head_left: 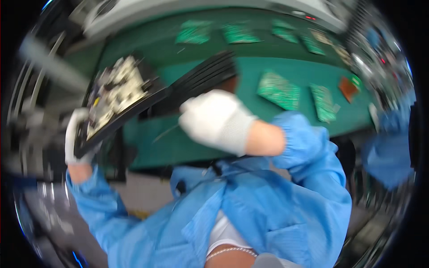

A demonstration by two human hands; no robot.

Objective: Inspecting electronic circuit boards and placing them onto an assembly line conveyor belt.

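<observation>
My left hand (75, 136), in a white glove, grips the left end of a long black tray (123, 117). Cream-coloured parts (119, 85), like connectors or small moulded pieces, crowd the tray, which is tilted up to the right. A black ribbed panel (203, 73) adjoins its right end; whether the two are joined cannot be told. In front of the panel's lower edge is my right hand (214, 118), also white-gloved, its fingers curled in. Blur hides what those fingers hold, if anything.
Green circuit boards lie on the green mat (250, 76), among them a larger board (279, 90) and a narrow one (324, 102). Near them is a brown-orange piece (347, 88). A pale machine edge (214, 9) runs along the back. Blue cloth (389, 154) shows at far right.
</observation>
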